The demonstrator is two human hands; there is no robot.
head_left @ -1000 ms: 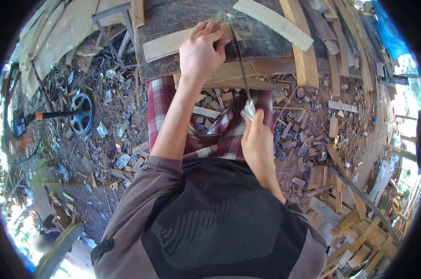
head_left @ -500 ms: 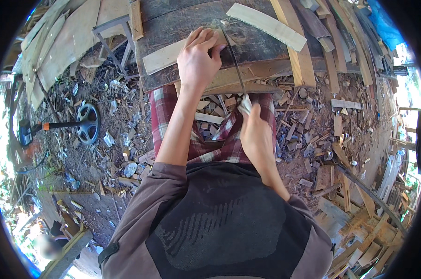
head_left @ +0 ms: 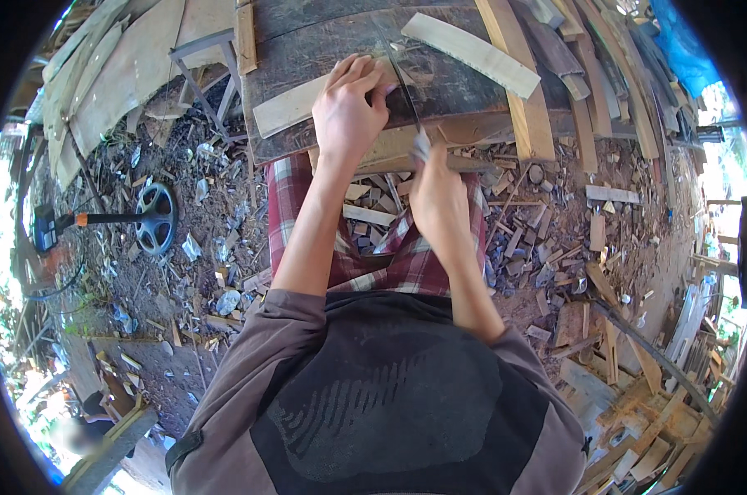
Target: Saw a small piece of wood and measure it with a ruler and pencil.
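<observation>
My left hand has its curled fingers pressed on a pale wooden board lying on the dark, scarred bench top, gripping it near the right end. A long, thin dark blade crosses the board just right of those fingertips, running away from me. My right hand is closed on its pale wrapped handle, near the front edge of the bench and above my plaid-covered legs. A second pale strip lies to the right of the blade, across a yellowish plank.
Many planks and a blue tarp are at the upper right. A metal frame stands left of the bench. A black wheel on a shaft is at the left. Wood offcuts cover the ground; someone's blurred head shows at lower left.
My right hand has moved up and forward with the blade, toward the bench edge. My left hand stays on the board, shifting slightly lower in the picture.
</observation>
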